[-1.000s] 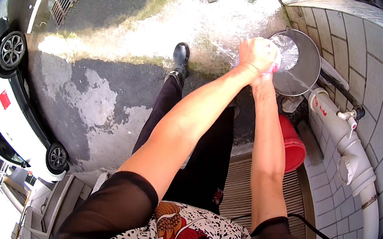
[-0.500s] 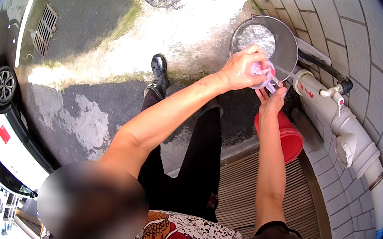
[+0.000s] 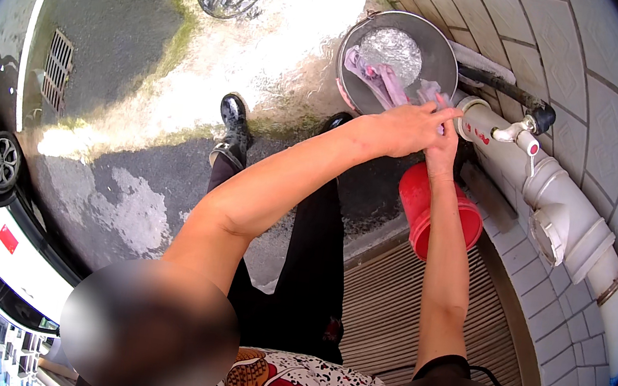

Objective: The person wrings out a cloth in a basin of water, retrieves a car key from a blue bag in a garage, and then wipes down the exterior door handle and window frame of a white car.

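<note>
A wet, pale purple cloth (image 3: 386, 84) hangs in folds inside the large metal bucket (image 3: 346, 73), over its near side. My left hand (image 3: 411, 130) is at the bucket's near rim, back upward, gripping the cloth beneath it, with some fingers reaching over my right hand. Crossed under those fingers, my right hand (image 3: 441, 152) grips another bunched part of the cloth. The fingertips of both hands overlap, so part of the grip is hidden. Rippling clear water shows at the bottom of the bucket.
A red plastic bucket (image 3: 424, 208) lies tilted by my right forearm. A tap (image 3: 518, 133) and a thick white pipe (image 3: 559, 191) run along the tiled wall at right. Ridged matting (image 3: 403, 307) covers the near floor; a white car (image 3: 1, 215) stands at left.
The cloth, bunched between my hands before, now hangs into the metal bucket. My left hand has shifted right and down, over my right hand. The thin water stream beside the tap no longer shows.
</note>
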Demonstrator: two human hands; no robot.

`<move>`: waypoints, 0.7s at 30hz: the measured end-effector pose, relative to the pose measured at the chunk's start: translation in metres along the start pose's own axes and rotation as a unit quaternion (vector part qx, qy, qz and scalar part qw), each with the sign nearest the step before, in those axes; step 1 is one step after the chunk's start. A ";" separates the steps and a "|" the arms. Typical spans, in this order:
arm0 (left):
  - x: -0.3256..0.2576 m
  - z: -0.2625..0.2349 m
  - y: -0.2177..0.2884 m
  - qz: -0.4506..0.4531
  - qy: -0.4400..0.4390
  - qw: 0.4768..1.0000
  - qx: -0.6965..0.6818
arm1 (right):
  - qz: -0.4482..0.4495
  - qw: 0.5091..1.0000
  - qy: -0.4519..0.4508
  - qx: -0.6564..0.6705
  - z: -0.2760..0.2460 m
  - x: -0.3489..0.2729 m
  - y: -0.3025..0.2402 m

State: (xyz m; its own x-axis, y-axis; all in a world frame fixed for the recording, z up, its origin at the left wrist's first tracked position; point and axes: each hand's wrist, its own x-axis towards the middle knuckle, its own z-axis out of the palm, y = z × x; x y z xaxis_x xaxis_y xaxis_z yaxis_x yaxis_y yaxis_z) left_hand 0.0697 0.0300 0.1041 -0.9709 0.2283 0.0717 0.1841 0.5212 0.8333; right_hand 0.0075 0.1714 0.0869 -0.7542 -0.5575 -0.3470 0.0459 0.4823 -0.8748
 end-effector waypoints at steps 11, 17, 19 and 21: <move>-0.035 0.011 -0.038 -0.228 -0.030 0.973 -0.023 | -0.042 0.968 -0.048 -0.241 0.013 0.014 0.000; -0.031 0.011 -0.033 -0.134 0.061 0.987 -0.057 | 0.013 0.967 -0.193 -0.162 0.033 0.018 0.016; -0.041 0.016 -0.049 -0.121 0.083 0.989 0.010 | 0.027 0.926 -0.230 -0.298 0.025 0.017 0.014; -0.053 0.023 -0.066 -0.175 0.016 0.983 0.043 | 0.068 0.899 -0.261 -0.344 0.025 0.016 0.007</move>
State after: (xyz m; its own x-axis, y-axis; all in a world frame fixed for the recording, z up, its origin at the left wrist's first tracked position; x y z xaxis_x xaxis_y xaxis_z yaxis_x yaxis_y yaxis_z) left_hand 0.1121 0.0022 0.0324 -0.9811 -0.0030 -0.1933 -0.1519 0.6305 0.7612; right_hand 0.0127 0.1490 0.0668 -0.3545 -0.6158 -0.7036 -0.4372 0.7743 -0.4575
